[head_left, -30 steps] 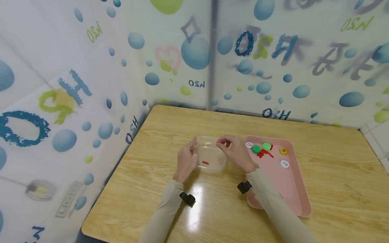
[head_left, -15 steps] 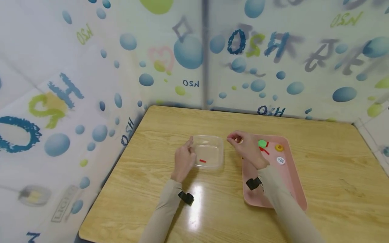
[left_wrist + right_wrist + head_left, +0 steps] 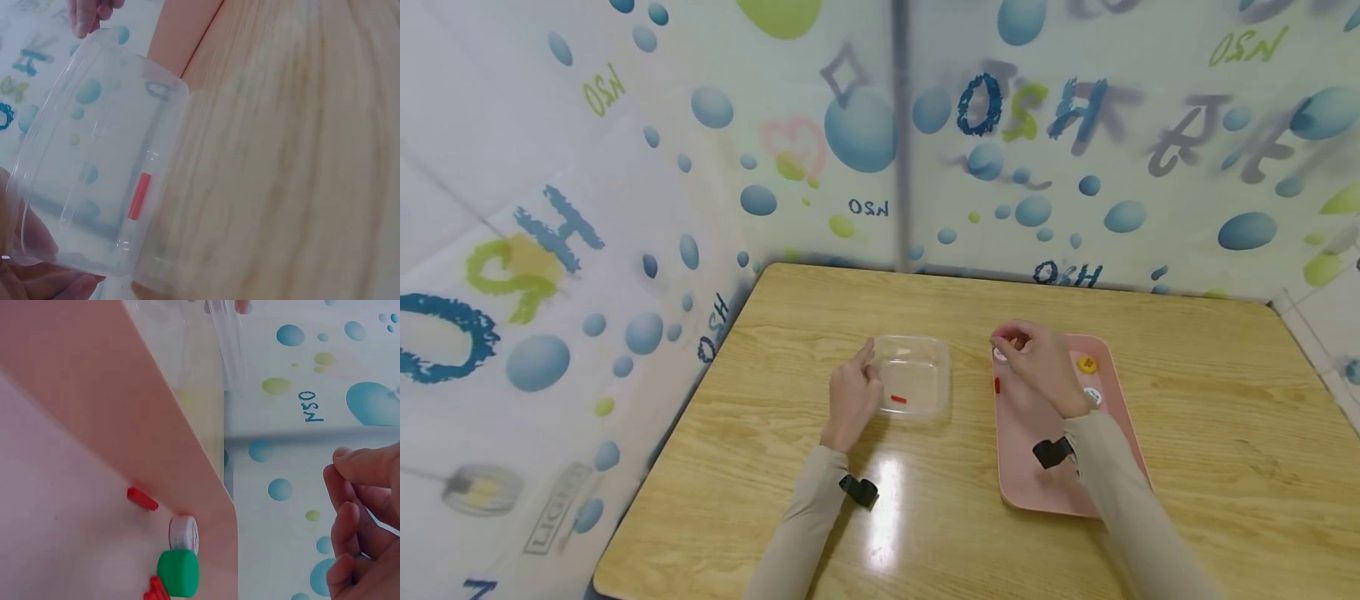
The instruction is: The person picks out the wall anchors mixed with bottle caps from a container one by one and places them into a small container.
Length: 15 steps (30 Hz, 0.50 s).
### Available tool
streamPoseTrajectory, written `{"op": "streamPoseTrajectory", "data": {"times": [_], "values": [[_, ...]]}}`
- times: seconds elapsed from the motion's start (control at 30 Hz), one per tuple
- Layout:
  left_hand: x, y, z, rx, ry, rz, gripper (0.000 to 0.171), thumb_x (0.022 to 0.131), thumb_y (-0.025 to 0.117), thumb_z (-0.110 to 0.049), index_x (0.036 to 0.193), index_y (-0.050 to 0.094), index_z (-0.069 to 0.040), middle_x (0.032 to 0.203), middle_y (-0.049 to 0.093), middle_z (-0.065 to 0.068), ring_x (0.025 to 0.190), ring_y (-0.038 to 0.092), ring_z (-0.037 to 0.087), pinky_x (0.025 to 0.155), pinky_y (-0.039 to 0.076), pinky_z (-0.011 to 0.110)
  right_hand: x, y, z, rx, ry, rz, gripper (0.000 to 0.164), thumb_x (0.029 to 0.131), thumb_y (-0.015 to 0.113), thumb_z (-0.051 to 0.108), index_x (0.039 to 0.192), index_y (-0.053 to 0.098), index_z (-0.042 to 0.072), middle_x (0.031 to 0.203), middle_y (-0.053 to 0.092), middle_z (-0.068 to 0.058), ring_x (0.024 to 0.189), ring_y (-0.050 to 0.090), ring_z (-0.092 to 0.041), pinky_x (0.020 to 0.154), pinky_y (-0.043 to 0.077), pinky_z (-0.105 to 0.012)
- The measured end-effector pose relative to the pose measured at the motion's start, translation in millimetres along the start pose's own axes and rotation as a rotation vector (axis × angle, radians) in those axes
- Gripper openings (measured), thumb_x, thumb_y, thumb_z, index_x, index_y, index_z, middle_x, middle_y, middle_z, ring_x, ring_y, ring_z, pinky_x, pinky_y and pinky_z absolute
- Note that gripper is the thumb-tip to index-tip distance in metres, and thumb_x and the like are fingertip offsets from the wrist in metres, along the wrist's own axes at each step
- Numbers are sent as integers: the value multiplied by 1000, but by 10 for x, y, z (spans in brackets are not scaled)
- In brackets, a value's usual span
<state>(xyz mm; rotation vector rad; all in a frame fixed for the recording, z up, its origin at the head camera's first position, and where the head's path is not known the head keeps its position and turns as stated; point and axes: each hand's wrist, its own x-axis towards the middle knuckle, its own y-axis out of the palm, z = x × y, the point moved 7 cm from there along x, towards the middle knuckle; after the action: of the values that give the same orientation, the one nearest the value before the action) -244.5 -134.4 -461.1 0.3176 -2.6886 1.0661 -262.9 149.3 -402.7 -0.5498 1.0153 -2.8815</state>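
- The left hand (image 3: 852, 396) held the clear container (image 3: 917, 377) by its left wall, fingers bent about the edge; a steady, light grip suited such thin plastic, since squeezing could bow the wall or slide the box.
- The container rested on the wooden table (image 3: 790, 358), left of the pink tray (image 3: 1030, 454) and apart from it; inside, one red stick (image 3: 898, 399) lay on the floor at the near side, left of the middle.
- The right hand (image 3: 1037, 360) hung above the far left part of the tray, fingers curled in, thumb tip brought to the forefinger; nothing showed between them.
- The work seemed to be a fine fingertip reach, so parting thumb and forefinger only slightly, and lowering them from above, looked the soundest approach.
- A loose red piece (image 3: 143, 499) lay on the tray floor near its left wall; pinching it across its narrow sides seemed surest.
- Farther along, a white disc (image 3: 184, 534) stood close to the wall, the green cap (image 3: 179, 574) beside it and more red pieces (image 3: 160, 589) alongside; crowding there called for tucked spare fingers.
- The yellow disc (image 3: 1087, 364) and a printed white disc (image 3: 1092, 397) lay toward the right, the latter partly behind the wrist, so the sleeve was best kept high.
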Motion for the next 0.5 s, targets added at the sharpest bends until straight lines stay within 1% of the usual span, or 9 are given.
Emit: {"op": "streamPoseTrajectory", "data": {"times": [0.17, 0.33, 0.4, 0.5], "values": [[5, 9, -10, 17, 9, -7, 51, 90, 48, 2, 140, 58, 1, 119, 72, 21, 50, 17, 3, 46, 24, 23, -1, -81, -56, -24, -8, -26, 13, 95, 72, 16, 102, 77, 6, 89, 74, -9, 74, 55, -19, 63, 44, -22], [9, 4, -30, 26, 13, -16, 50, 89, 49, 3, 139, 59, 2, 119, 72, 22, 51, 18, 5, 46, 23, 23, -28, -161, -136, -17, 22, -34, 16, 95, 71, 18, 105, 75, 6, 93, 73, -10, 78, 55, -20, 64, 45, -20], [10, 3, -30, 24, 9, -16, 51, 89, 50, 4, 139, 59, 2, 119, 72, 22, 51, 17, 5, 46, 22, 23, -47, -197, -181, -22, 45, -23, 19, 97, 70, 22, 107, 74, 7, 95, 73, -11, 80, 56, -20, 66, 46, -21], [9, 4, -29, 15, 4, -14, 51, 89, 50, 5, 139, 59, 3, 120, 71, 23, 50, 17, 5, 45, 22, 22, -83, -267, -260, -101, 96, -27, 21, 97, 69, 31, 108, 74, 14, 94, 72, -6, 82, 57, -19, 66, 47, -26]]}}
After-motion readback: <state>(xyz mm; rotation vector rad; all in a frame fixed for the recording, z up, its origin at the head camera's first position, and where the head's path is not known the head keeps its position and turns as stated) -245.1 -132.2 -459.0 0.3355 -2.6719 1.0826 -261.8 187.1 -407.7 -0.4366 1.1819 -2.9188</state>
